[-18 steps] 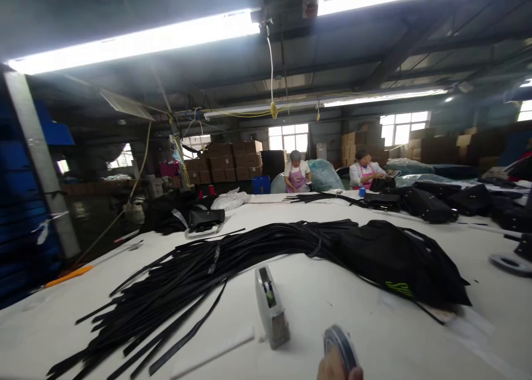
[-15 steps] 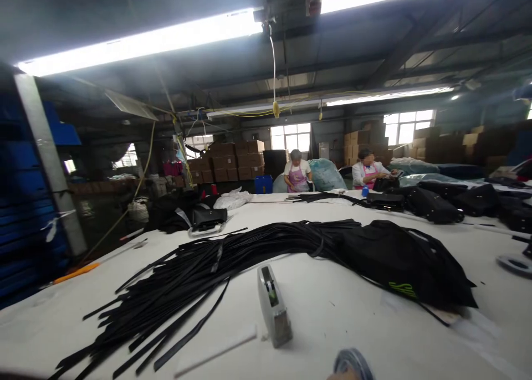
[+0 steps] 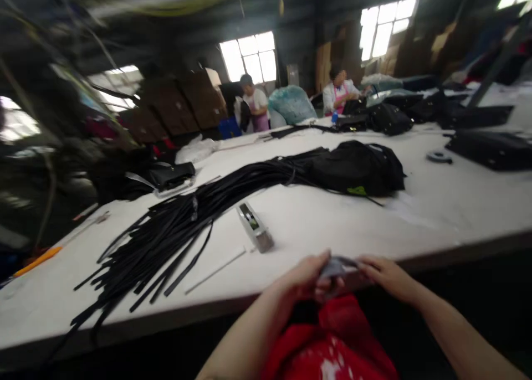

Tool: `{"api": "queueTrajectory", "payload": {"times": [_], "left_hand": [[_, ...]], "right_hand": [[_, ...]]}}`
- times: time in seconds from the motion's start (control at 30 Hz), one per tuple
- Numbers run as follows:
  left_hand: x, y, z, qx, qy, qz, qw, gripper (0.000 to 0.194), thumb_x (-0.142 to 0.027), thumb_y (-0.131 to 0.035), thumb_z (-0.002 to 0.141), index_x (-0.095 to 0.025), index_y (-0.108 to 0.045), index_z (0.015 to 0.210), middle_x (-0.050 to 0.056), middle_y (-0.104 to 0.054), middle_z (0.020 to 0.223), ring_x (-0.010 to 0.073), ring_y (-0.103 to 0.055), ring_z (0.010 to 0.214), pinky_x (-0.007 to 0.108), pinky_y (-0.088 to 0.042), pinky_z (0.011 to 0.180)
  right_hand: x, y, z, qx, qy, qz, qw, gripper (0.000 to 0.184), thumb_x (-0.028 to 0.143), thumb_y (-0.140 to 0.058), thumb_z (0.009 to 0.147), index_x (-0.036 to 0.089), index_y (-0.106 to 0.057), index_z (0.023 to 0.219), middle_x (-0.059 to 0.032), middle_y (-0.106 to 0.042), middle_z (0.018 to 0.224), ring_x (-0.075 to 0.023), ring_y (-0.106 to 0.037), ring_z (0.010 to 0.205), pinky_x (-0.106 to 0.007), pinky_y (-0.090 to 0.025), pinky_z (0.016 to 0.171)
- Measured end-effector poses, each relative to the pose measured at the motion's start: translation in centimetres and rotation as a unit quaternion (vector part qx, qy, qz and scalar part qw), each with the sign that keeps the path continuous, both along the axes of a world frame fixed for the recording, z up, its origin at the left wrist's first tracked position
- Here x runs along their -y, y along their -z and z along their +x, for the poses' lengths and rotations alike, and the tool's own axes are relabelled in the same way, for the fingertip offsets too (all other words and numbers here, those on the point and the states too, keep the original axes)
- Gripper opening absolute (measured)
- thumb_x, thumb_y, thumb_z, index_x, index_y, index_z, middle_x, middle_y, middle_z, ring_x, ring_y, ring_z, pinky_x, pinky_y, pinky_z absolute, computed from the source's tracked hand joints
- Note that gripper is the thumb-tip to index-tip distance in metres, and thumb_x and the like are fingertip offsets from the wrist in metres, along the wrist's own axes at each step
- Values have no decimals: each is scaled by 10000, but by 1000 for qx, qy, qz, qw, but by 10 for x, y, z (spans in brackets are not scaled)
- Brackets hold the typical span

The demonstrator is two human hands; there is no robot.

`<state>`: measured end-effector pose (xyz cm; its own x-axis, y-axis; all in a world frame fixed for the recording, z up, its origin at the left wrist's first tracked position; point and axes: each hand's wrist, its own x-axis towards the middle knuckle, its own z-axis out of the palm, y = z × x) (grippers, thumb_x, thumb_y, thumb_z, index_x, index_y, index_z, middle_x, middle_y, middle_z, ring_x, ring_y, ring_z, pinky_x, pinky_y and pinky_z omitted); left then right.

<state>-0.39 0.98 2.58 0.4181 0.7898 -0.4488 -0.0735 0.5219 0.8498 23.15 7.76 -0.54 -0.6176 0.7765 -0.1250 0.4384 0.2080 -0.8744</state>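
Observation:
My left hand [image 3: 307,275] is wrapped round a greyish roll of tape [image 3: 336,267] at the near table edge, above my lap. On the roll's right side, the fingertips of my right hand [image 3: 378,272] are pressed together at its edge; blur hides whether they pinch the tape's loose end. Just beyond my hands stands a grey tape dispenser [image 3: 255,229] on the white table [image 3: 316,225]. A bundle of long black straps [image 3: 199,214] lies behind it, with a black fabric piece [image 3: 353,169] with a green mark at its right end.
A thin pale strip [image 3: 216,270] lies left of the dispenser. Another tape roll [image 3: 439,157] and black bags [image 3: 492,149] are on the right. An orange-handled tool [image 3: 38,261] lies at the left edge. Two co-workers [image 3: 260,106] stand across the table.
The view has tilted down and swung right, bringing both my hands and forearms into sight. The tape roll, earlier at the bottom edge, is now between my hands. One co-worker has turned and holds something dark.

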Motion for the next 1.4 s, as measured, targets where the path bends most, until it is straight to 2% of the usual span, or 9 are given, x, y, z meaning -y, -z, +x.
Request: {"api": "queueTrajectory", "payload": {"times": [0.23,0.53,0.7,0.83,0.93,1.07,1.2,1.3,1.4], "left_hand": [[-21,-7,-17,191,34,-155,969,723,-595,-198,974,-74,-660,779,-95,-221,347,63,-147,310,188,-224,359],[-28,1,-28,236,-41,-147,960,773,-575,-119,986,-65,-648,748,-101,-201,333,60,-99,309,175,-247,334],[-30,-7,-28,288,-77,-130,946,800,-550,-98,995,-37,-658,744,-95,-221,337,53,-127,302,172,-273,345],[-25,-3,-11,326,-175,-53,928,742,-560,-140,995,-73,-651,766,-88,-258,373,57,-226,320,173,-325,397],[-21,10,-5,203,-234,44,950,644,-640,-314,941,-104,-643,803,-46,-428,465,89,-424,431,217,-435,512],[-15,25,-14,-87,-252,213,940,516,-635,-520,844,-145,-660,923,52,-667,824,165,-603,780,279,-497,733],[-7,22,-13,-174,-97,252,947,414,-524,-711,731,-190,-710,974,54,-723,910,198,-637,855,313,-485,836],[-4,18,-2,-217,-37,236,946,465,-513,-675,763,-183,-694,1090,43,-727,786,192,-656,725,305,-509,733],[-4,22,9,-183,-160,211,947,462,-500,-627,795,-162,-684,1103,39,-714,746,169,-632,655,279,-505,659]], "right_hand": [[-20,-14,-7,-51,-164,-295,940,498,614,-504,886,133,-630,898,-71,-708,730,-153,-633,627,-259,-487,616],[-2,-3,-40,-113,-52,-205,971,527,683,-515,847,162,-578,884,36,-542,626,-79,-426,497,-207,-360,464],[32,16,-76,-209,-3,-254,944,552,758,-455,834,210,-482,893,114,-314,494,-81,-288,403,-214,-296,398],[47,15,-99,-264,77,-156,949,534,701,-403,897,208,-510,1073,52,-499,594,-125,-449,487,-253,-412,480],[37,4,-90,-217,98,-33,971,481,611,-436,927,182,-572,1098,-61,-666,896,-207,-615,822,-328,-509,763],[15,-16,-57,-42,-69,8,997,406,534,-510,909,182,-646,1058,-79,-710,1001,-269,-625,971,-380,-469,905],[10,-28,-43,65,-214,-22,974,273,411,-563,884,198,-689,998,-60,-732,982,-250,-649,899,-346,-472,854],[12,-26,-46,65,-175,-5,982,289,398,-525,895,181,-677,1012,-79,-723,1019,-255,-640,933,-348,-464,855],[13,-16,-48,65,-110,25,991,376,475,-495,911,158,-653,1038,-103,-714,1009,-258,-631,915,-353,-461,837]]}}
